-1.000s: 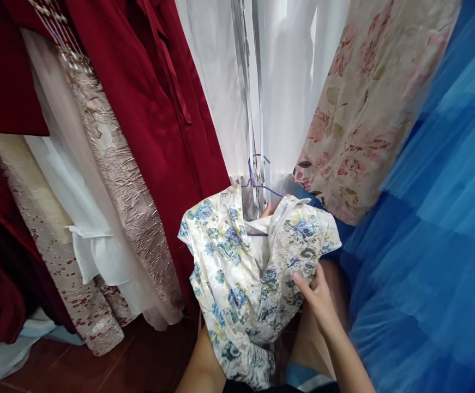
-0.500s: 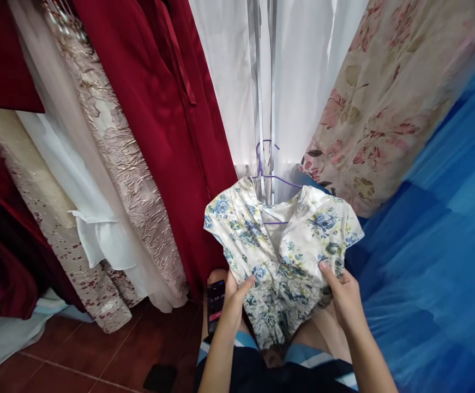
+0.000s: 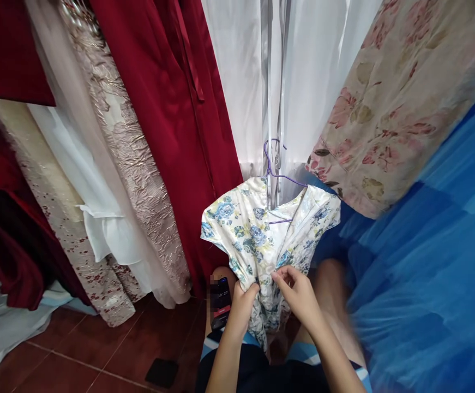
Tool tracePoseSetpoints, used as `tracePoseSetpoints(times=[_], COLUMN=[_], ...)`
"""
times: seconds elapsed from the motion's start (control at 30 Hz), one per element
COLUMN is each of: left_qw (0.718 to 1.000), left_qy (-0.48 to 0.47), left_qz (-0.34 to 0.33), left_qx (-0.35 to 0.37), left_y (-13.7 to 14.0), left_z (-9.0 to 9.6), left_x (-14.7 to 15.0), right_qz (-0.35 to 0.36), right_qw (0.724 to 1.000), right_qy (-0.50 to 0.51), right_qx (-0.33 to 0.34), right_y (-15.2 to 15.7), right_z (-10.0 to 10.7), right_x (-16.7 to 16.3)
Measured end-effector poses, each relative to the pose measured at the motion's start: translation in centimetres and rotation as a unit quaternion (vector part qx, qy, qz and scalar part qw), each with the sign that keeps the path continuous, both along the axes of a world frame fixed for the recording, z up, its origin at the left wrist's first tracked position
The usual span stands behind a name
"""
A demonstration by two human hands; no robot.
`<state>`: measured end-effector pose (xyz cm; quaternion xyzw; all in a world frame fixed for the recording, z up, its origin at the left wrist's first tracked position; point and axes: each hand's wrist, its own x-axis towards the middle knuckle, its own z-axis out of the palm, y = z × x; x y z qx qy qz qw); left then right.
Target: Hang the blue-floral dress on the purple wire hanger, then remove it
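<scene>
A white blouse with blue floral print (image 3: pixel 257 234) hangs from a purple wire hanger (image 3: pixel 269 164) in front of me. Its neckline is open and the right front edge is folded back. Low on the garment's left side, my left hand (image 3: pixel 245 300) is closed around a bunch of its cloth. My right hand (image 3: pixel 296 289) pinches the fabric near the middle of the front, thumb and index finger together. Below the hands, the lower part of the blouse falls in folds between my knees.
Dark red cloth (image 3: pixel 167 136) and a beaded pale gown (image 3: pixel 126 153) hang at left. White fabric (image 3: pixel 237 82) is behind the hanger, with floral cloth (image 3: pixel 364 131) and blue tulle (image 3: pixel 425 262) at right. A phone (image 3: pixel 221 303) rests by my leg; a dark flat object (image 3: pixel 161 373) lies on the tiles.
My right hand has moved left from the blouse's right side to its centre front. The right side of the blouse has drawn inward, and my left hand has gathered cloth into its grip.
</scene>
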<state>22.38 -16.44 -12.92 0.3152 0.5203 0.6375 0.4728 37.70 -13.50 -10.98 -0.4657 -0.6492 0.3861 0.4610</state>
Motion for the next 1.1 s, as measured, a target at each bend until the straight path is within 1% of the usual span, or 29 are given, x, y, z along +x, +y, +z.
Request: tracePoseSetpoints(times=[0.13, 0.2, 0.23, 0.27, 0.3, 0.37, 0.4, 0.43, 0.47, 0.5, 0.57, 0.6, 0.67, 0.73, 0.9, 0.97, 1.1], left_qw=[1.0, 0.998, 0.994, 0.985, 0.969, 0.924, 0.903, 0.889, 0.882, 0.882, 0.897, 0.908, 0.924, 0.928, 0.926, 0.923, 0.914], left_qy=[0.008, 0.04, 0.075, 0.123, 0.179, 0.287, 0.329, 0.362, 0.385, 0.396, 0.385, 0.369, 0.337, 0.325, 0.324, 0.334, 0.358], left_qz=[0.023, 0.043, 0.07, 0.107, 0.149, 0.223, 0.234, 0.22, 0.186, 0.142, 0.058, 0.033, 0.018, 0.017, -0.001, -0.007, -0.014], left_qx=[-0.02, 0.008, 0.029, 0.052, 0.076, 0.122, 0.148, 0.175, 0.197, 0.211, 0.209, 0.197, 0.179, 0.179, 0.192, 0.191, 0.191], left_y=[0.1, -0.1, -0.3, -0.5, -0.8, -1.4, -1.7, -1.9, -2.0, -2.0, -1.9, -1.8, -1.7, -1.6, -1.5, -1.5, -1.8], left_z=[-0.8, -1.1, -1.1, -1.0, -0.8, -0.3, 0.0, 0.3, 0.5, 0.7, 0.8, 0.8, 0.6, 0.5, 0.5, 0.6, 1.0], left_x=[-0.4, -0.2, 0.0, 0.3, 0.6, 1.3, 1.7, 2.0, 2.4, 2.7, 3.3, 3.6, 4.0, 4.3, 4.1, 3.8, 3.3], right_qz=[0.005, 0.001, 0.001, 0.003, 0.007, 0.013, 0.016, 0.021, 0.032, 0.047, 0.077, 0.087, 0.098, 0.101, 0.095, 0.09, 0.105], right_qw=[1.0, 1.0, 1.0, 1.0, 1.0, 1.0, 1.0, 1.0, 0.999, 0.998, 0.996, 0.995, 0.994, 0.994, 0.995, 0.994, 0.991], right_qy=[-0.008, 0.003, 0.011, 0.016, 0.018, 0.013, 0.008, 0.004, -0.001, -0.003, -0.006, -0.006, -0.004, 0.002, 0.025, 0.031, 0.03], right_qx=[0.017, 0.021, 0.02, 0.017, 0.014, 0.013, 0.016, 0.021, 0.027, 0.032, 0.041, 0.043, 0.043, 0.041, 0.036, 0.047, 0.079], right_y=[0.1, -0.3, -0.6, -0.8, -1.0, -1.4, -1.5, -1.6, -1.7, -1.8, -1.9, -2.0, -2.2, -2.3, -2.1, -1.9, -1.8], right_z=[0.2, 0.2, 0.1, 0.0, -0.1, -0.1, -0.1, 0.1, 0.3, 0.5, 1.0, 1.2, 1.5, 1.4, 0.8, 0.6, 0.3], right_x=[-0.6, -0.2, 0.2, 0.5, 0.9, 1.6, 1.8, 2.0, 2.1, 2.2, 2.2, 2.2, 2.1, 2.0, 1.7, 1.6, 1.8])
